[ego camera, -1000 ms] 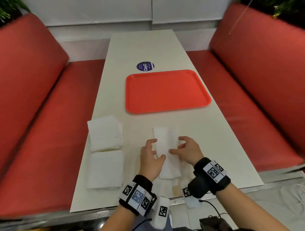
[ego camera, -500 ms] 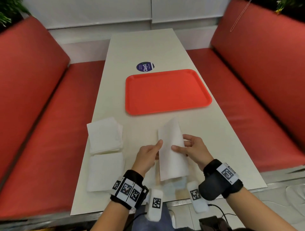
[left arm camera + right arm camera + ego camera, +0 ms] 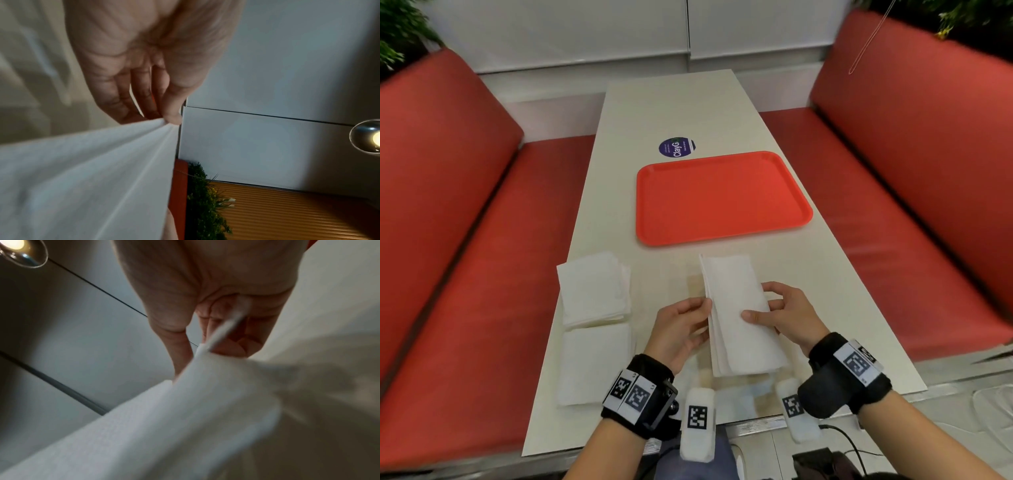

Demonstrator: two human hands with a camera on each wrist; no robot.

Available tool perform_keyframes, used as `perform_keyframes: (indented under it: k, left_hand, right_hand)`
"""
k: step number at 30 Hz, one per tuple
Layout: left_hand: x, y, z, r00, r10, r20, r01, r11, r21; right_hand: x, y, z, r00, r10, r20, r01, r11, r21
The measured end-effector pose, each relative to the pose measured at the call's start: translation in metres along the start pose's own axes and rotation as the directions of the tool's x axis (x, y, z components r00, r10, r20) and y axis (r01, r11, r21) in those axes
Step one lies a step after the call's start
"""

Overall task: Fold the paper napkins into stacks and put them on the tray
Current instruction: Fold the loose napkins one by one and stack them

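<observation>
On your far left, 2 piles of white napkins lie on the cream table: a thicker, slightly fanned stack farther from you and a flat napkin pile nearer the table edge, the 2 just touching. Moving right, your left hand pinches the left edge of the folded napkin; in the left wrist view your thumb and fingertips close on a gathered corner of the white paper. The napkin is a long narrow strip held between both hands, above the table in front of you, its far end pointing toward the tray. Your right hand grips the strip's right edge, thumb lying across the top face and fingers curled behind; the right wrist view shows the sheet's edge passing between thumb and fingers, though it is blurred. Beyond the hands, the orange tray sits flat at the table's middle, with a round dark sticker just behind it. Red bench seats flank the table.
</observation>
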State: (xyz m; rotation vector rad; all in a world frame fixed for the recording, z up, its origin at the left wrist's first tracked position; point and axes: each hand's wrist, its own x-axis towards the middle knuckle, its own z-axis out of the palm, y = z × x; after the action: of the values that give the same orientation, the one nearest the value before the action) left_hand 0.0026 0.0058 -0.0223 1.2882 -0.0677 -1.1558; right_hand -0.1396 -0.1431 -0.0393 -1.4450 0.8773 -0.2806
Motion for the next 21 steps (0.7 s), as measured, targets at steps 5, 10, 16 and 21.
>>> perform_keyframes:
  k: [5,10,16,21]
  left_hand:
    - [0.0,-0.005,-0.003,0.999,-0.051,0.003,0.051,0.997,-0.049]
    - [0.002,-0.006,-0.003,0.999,-0.05,-0.01,0.049,0.997,-0.063]
    - [0.003,-0.011,0.003,0.998,0.04,-0.046,-0.036,0.996,0.084]
    - [0.006,-0.014,-0.007,0.977,0.132,-0.168,-0.098,0.975,0.197]
  right_hand:
    - [0.005,0.005,0.003,0.999,-0.026,-0.045,0.018,0.984,-0.178]
    - [0.001,0.0,0.012,0.983,-0.123,-0.137,0.082,0.958,-0.276]
    - [-0.005,-0.005,0.029,0.984,-0.178,0.008,0.169,0.918,-0.359]
    - [0.002,-0.001,0.017,0.986,-0.161,-0.035,0.141,0.934,-0.328]
